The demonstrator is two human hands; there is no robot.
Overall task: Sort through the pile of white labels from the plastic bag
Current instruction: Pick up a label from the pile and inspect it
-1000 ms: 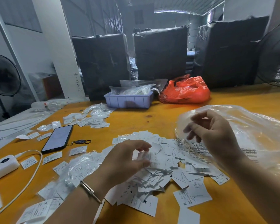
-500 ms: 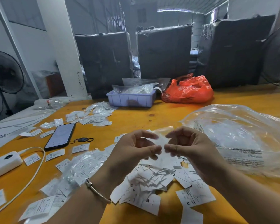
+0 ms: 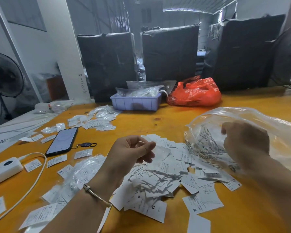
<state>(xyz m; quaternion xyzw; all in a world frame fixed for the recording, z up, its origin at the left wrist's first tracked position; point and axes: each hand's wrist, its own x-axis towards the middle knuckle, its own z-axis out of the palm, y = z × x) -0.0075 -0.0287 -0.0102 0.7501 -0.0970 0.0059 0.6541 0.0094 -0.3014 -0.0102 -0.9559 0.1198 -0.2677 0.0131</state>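
Note:
A pile of white labels (image 3: 160, 180) with size letters lies on the yellow table (image 3: 141, 121) in front of me. My left hand (image 3: 129, 153) hovers above the pile's left side, thumb and fingers curled and pinching a small clear sleeve with a label. My right hand (image 3: 244, 142) grips the mouth of a large clear plastic bag (image 3: 262, 125) at the pile's right edge. The bag's printed side faces the pile.
A phone (image 3: 62, 142) with a key fob (image 3: 86, 145), a white power bank (image 3: 2, 170) with its cable, and scattered labels lie at left. A lilac tray (image 3: 134, 103) and a red bag (image 3: 195, 93) stand at the back. Small clear bags (image 3: 84, 169) lie beside my left wrist.
My two hands were together above the pile; the right hand has moved right to the clear bag and taken hold of it. The left hand stays over the pile with the small sleeve.

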